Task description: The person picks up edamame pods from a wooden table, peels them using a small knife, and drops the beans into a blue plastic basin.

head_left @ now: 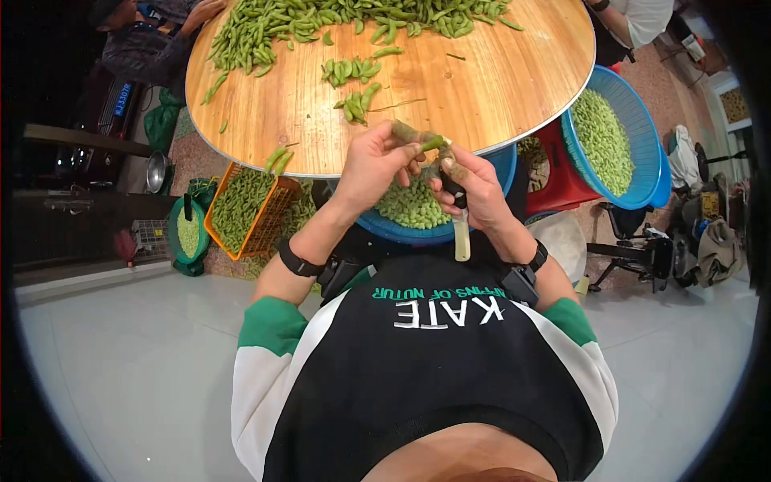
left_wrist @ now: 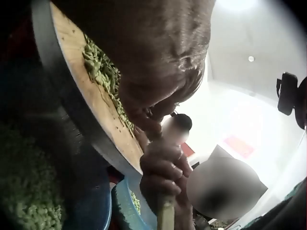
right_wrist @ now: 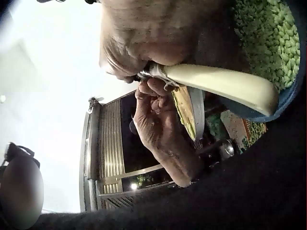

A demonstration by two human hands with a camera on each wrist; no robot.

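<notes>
My left hand (head_left: 373,165) pinches a green bean pod (head_left: 432,143) between thumb and fingers, just past the near edge of the table. Facing it, close by, my right hand (head_left: 475,189) grips a tool with a cream handle (head_left: 462,238) and black wrapping near the fingers. The handle juts downward from the fist, and its working end is hidden by the fingers. In the right wrist view the handle (right_wrist: 220,86) extends past my left hand (right_wrist: 163,129). Under both hands sits a blue basin (head_left: 507,166) holding shelled green beans (head_left: 409,205).
Heaped pods (head_left: 321,20) cover the far part of the round wooden table (head_left: 498,88), with small clusters nearer me. An orange crate (head_left: 275,210) of pods stands left; another blue basin (head_left: 654,136) of shelled beans stands right, by a red stool (head_left: 554,173). Other people sit around the table.
</notes>
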